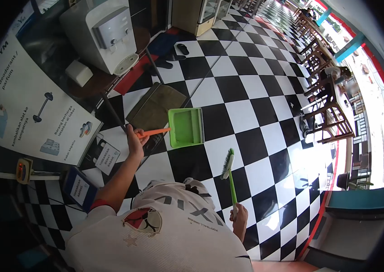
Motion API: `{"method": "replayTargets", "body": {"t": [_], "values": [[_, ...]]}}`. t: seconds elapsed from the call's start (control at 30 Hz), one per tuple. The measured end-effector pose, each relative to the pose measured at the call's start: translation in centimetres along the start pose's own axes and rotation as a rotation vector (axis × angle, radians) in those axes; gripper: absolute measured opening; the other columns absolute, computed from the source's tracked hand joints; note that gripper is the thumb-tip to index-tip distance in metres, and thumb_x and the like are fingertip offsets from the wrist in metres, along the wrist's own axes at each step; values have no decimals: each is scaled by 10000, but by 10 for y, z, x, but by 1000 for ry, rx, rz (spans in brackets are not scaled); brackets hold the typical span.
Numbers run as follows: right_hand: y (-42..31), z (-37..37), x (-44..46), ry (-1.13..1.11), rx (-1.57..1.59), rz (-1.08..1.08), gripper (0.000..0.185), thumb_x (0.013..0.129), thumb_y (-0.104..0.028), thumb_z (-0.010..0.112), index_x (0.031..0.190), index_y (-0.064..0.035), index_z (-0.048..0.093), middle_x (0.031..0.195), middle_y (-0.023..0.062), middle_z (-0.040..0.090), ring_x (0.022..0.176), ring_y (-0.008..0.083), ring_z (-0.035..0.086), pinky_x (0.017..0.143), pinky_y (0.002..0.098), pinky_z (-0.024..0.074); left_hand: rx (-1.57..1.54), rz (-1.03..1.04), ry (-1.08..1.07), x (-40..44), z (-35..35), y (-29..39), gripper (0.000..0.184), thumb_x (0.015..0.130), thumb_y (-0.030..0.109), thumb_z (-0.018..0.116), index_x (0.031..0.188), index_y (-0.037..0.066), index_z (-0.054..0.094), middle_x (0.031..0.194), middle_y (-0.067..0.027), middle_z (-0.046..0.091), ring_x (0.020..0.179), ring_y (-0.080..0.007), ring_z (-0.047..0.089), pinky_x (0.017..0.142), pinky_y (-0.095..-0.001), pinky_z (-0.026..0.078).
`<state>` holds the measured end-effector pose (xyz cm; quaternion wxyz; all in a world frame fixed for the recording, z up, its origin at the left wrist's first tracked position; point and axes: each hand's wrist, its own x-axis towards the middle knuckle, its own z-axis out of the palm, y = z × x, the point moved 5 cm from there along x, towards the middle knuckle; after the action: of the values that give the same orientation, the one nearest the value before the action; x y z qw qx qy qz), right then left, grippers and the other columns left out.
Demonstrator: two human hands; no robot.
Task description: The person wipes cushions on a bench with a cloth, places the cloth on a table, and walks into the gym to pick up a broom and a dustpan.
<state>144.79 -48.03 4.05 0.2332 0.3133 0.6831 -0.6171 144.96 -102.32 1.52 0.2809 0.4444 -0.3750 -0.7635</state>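
My left hand is closed round the orange handle of a green dustpan, whose pan is above the checkered floor beside a dark mat. At lower centre right, my right hand grips the green handle of a small brush. The brush head, with white and green bristles, points away from me, below and to the right of the dustpan and apart from it.
A white water dispenser stands on a round brown table at upper left. Below it lies a dark mat. A gym sign is at left. Wooden tables and chairs line the right, where a person sits.
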Motion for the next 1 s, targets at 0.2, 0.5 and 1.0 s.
{"method": "replayTargets", "body": {"t": [0.2, 0.5, 1.0], "values": [[-223, 59, 163, -142, -110, 36, 263, 877, -299, 600, 878, -44, 537, 613, 72, 527, 415, 130, 474, 352, 251, 352, -192, 46, 104, 59, 112, 13, 621, 958, 659, 324, 714, 107, 474, 817, -32, 517, 872, -206, 584, 953, -382, 492], [-460, 190, 365, -188, 22, -120, 343, 909, -302, 574, 1067, 2, 592, 638, 90, 549, 436, 128, 476, 384, 247, 358, -177, 31, 273, 253, 302, -6, 631, 937, 674, 375, 709, 100, 502, 812, -33, 538, 898, -193, 586, 971, -363, 470], [-769, 431, 706, -321, -337, -135, 367, 900, -274, 565, 1098, 34, 587, 615, 54, 522, 423, 104, 468, 345, 234, 338, -332, 124, 463, 568, 602, 69, 586, 944, 652, 391, 776, 98, 482, 812, -20, 492, 889, -218, 561, 963, -394, 467]]}}
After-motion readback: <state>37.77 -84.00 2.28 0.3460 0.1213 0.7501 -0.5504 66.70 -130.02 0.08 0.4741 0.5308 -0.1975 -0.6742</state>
